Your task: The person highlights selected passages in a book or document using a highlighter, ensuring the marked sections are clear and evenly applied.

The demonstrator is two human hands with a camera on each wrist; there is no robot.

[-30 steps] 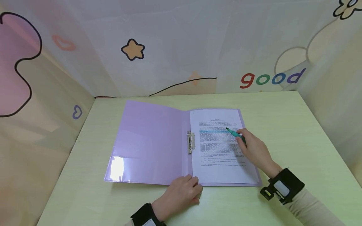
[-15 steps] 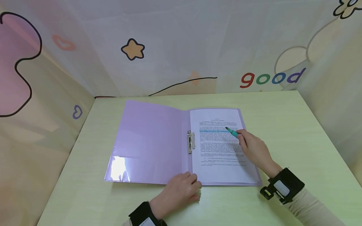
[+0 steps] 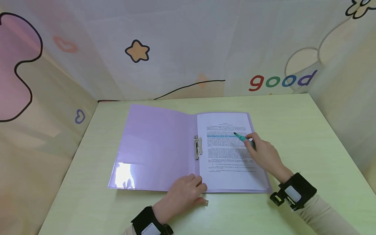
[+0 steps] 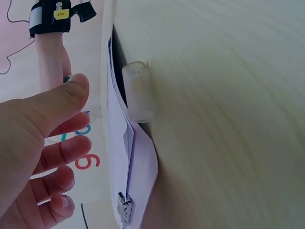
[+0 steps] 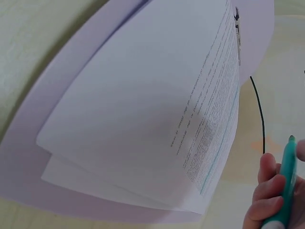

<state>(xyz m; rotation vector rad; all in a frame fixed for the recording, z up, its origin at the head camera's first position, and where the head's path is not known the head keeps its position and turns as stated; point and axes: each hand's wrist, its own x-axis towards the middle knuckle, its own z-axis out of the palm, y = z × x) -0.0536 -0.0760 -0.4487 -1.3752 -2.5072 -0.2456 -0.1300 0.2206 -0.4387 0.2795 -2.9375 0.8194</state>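
A teal highlighter is held by my right hand, pinched between thumb and fingers. Its tip points left, over the upper text of a printed sheet; whether it touches the paper I cannot tell. A teal stripe crosses the lines of text. The sheets lie in an opened purple folder, beside its metal clip. My left hand is at the folder's lower edge near the spine. Its fingers are loosely bent with the thumb apart, and nothing shows in its grasp.
The folder lies on a pale wooden table. A printed cloth hangs behind the table's far edge. In the left wrist view a small whitish piece appears near the folder's edge; its kind is unclear.
My left hand has shifted slightly left and farther onto the folder's lower edge, its thumb spreading from the fingers. My right hand's fingers have shifted slightly on the highlighter, its tip staying nearly in place.
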